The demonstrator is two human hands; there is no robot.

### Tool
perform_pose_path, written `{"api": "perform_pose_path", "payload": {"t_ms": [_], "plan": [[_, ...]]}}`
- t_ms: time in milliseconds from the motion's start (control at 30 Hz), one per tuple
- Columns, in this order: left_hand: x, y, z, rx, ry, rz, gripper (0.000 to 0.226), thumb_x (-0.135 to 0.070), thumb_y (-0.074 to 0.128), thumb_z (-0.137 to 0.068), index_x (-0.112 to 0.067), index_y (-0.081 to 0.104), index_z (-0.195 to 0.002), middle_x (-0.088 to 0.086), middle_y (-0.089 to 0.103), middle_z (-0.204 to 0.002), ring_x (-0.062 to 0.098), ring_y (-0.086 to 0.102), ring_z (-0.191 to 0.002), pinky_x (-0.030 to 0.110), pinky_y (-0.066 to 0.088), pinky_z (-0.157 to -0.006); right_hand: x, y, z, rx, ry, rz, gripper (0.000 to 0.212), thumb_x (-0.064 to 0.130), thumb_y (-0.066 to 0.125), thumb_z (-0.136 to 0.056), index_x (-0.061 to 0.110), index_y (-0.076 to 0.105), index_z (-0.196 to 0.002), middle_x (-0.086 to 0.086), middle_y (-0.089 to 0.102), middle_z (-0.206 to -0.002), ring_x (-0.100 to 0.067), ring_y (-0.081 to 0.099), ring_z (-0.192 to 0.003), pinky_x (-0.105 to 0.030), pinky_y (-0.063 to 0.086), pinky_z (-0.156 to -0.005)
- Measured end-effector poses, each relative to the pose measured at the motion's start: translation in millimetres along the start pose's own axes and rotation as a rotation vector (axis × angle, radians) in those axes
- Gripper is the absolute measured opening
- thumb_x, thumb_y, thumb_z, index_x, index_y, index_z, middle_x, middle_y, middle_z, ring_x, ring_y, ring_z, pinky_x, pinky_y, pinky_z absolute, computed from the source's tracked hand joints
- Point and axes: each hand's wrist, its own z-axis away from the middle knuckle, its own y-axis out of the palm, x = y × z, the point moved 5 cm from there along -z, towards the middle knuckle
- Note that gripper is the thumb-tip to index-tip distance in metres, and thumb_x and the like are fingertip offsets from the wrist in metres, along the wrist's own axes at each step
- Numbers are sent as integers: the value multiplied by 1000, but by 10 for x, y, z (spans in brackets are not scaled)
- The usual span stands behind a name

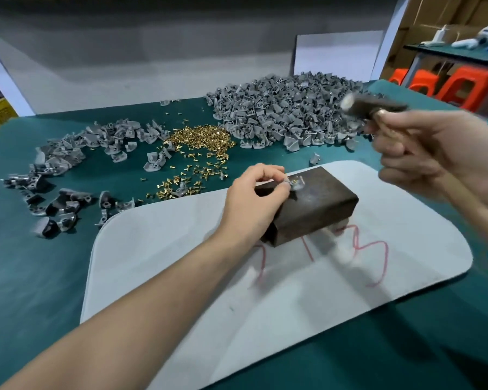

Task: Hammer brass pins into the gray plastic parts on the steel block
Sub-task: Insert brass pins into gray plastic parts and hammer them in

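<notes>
Gray part (295,184) pinched on block (316,209) by left hand (254,204), blurred hammer (369,104), apparently raised, gripped by right hand (423,153).

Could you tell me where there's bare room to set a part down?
Free: the white mat nearer than the dark steel block, and green tabletop at near left. Crowded: beyond, with brass pins and heaped gray plastic parts.

hands (254,201) (423,156) 2 | hammer (373,105) 1 | steel block (319,212) 1 | white pad (293,311) 1
</notes>
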Motion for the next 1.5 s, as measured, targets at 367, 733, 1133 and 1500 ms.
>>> {"api": "perform_pose_path", "payload": {"t_ms": [367,733,1133,1500], "plan": [[19,51,-17,87,-42,53,25,3,65,-81,-19,56,-72,-14,65,-89,-7,59,-74,11,47,-76,1,502,22,-108,-178,1008,50,30,47,-97,1,53,-57,-4,47,-31,-16,42,-26,-19,41,-40],[44,54,-36,98,-35,62,23,-1,68,-81,-19,57,-73,-12,65,-94,-2,60,-80,17,49,-82,-24,480,-32,-180,-153,1174,38,31,45,-96,3,56,-73,1,50,-37,-13,48,-26,-18,38,-36],[70,46,-53,85,-34,30,24,-2,66,-83,-21,56,-72,-16,65,-92,-5,60,-81,13,46,-79,99,519,34,-218,-245,1173,36,33,45,-97,8,53,-72,-7,55,-47,-20,52,-27,-24,39,-36],[72,44,-52,73,-32,37,22,-1,66,-82,-19,58,-72,-15,66,-91,-6,60,-77,10,46,-76,42,567,83,-219,-201,1259,38,34,44,-96,9,52,-69,-8,56,-48,-20,52,-28,-26,39,-32]]}}
